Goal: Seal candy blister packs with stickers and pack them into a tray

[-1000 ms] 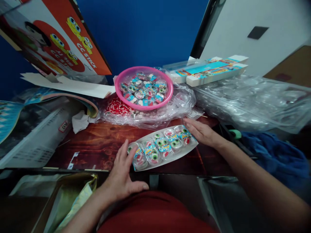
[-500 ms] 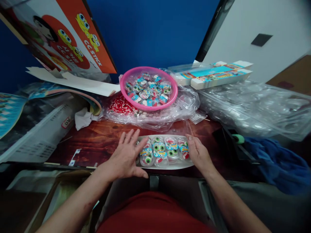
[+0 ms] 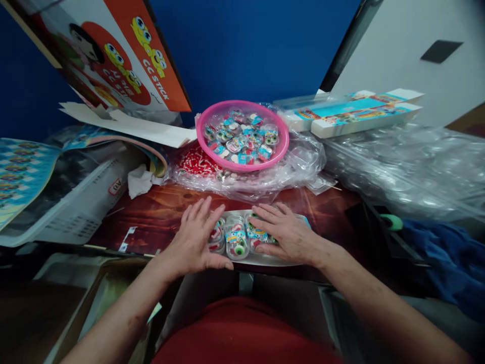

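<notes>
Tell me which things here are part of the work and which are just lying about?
In hand: left hand and right hand flat on the candy tray; pink bowl of the same candies.

Lying about: orange poster, long boxes, crumpled tissue, blue cloth.

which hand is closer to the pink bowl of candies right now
Right. The right hand lies flat on the candy tray, just below the pink bowl. The left hand rests lower left of it, slightly farther.

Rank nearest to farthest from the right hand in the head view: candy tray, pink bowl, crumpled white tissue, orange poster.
1. Candy tray: right under the right hand, near table edge.
2. Pink bowl: behind the hand, centre, on clear plastic.
3. Crumpled white tissue: far to the left, past the left hand.
4. Orange poster: back left, leaning above everything.
</notes>
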Demonstrator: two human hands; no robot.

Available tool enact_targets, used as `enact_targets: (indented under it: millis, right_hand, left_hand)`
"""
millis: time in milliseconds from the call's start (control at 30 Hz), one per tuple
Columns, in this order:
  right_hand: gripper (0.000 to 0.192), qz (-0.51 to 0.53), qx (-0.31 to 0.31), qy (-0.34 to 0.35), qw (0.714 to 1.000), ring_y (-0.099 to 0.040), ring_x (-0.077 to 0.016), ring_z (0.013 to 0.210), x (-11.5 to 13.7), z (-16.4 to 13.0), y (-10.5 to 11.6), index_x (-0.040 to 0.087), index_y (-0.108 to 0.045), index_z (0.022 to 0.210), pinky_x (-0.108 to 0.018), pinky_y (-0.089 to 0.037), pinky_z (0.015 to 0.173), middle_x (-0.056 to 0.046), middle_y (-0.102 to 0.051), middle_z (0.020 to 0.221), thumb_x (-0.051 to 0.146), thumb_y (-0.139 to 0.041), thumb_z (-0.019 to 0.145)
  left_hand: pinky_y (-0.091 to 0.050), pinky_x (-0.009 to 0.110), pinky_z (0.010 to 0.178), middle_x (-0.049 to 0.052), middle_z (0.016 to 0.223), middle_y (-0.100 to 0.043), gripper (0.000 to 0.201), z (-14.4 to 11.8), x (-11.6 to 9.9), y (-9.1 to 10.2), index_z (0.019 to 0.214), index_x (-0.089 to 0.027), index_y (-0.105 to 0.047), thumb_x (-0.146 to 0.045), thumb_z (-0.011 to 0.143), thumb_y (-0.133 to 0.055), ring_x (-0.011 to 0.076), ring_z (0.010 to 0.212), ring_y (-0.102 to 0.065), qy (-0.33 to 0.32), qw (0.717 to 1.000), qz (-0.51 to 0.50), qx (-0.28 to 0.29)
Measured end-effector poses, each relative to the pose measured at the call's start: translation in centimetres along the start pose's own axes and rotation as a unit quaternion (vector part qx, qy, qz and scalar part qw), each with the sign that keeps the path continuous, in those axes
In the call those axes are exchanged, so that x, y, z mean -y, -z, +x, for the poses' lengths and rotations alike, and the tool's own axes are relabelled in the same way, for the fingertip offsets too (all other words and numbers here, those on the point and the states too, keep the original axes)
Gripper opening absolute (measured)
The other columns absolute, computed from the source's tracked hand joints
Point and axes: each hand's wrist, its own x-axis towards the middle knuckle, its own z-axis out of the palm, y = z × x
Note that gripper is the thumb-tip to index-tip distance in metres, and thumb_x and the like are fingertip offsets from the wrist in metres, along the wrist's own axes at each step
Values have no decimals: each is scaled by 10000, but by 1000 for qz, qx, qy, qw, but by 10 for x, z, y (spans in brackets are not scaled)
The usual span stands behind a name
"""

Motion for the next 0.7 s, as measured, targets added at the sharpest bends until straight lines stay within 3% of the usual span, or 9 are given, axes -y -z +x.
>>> enact_targets:
  millis: [167,367,500,600,700]
  right_hand:
    - [582,12,-5,-3,1000,-349,-293,1243,-3,-1,3,208,-438,1287,-519,-267,971,-134,-384,1369,555,-419,820]
    - [562,7,-11,4,1000,-375,-283,1225,-5,4,1,209,-440,1286,-520,-258,979,-127,-419,1346,537,-416,831]
    - [564,6,-35,2,999,-374,-280,1225,-9,4,7,188,-434,1290,-505,-276,977,-145,-427,1335,524,-412,837]
    - [768,3,-32,4,999,-322,-316,1254,-6,-1,13,146,-373,1331,-530,-244,989,-189,-361,1368,650,-437,754]
    - [1085,-12,12,-6,1000,-257,-393,1266,0,-3,13,122,-317,1361,-582,-197,983,-241,-288,1390,779,-534,526]
  left_hand:
    - [-182,567,996,230,1405,-266,1076,12,-3,-1,1374,-177,-253,-825,532,-422,381,1276,-251,-1,996,2,85]
    - [-227,524,987,185,1390,-318,973,24,1,1,1351,-187,-296,-792,597,-413,346,1231,-328,-28,993,-9,110]
    - [-175,531,1009,188,1391,-315,1082,26,0,4,1371,-154,-227,-804,538,-458,351,1249,-296,-43,993,-3,106]
    - [-78,570,1013,231,1420,-229,1190,27,-8,2,1392,-128,-135,-799,481,-502,397,1292,-190,-52,993,29,101]
    - [-50,584,1002,253,1419,-206,1232,33,-17,0,1393,-122,-94,-750,446,-570,424,1292,-167,-64,988,53,129]
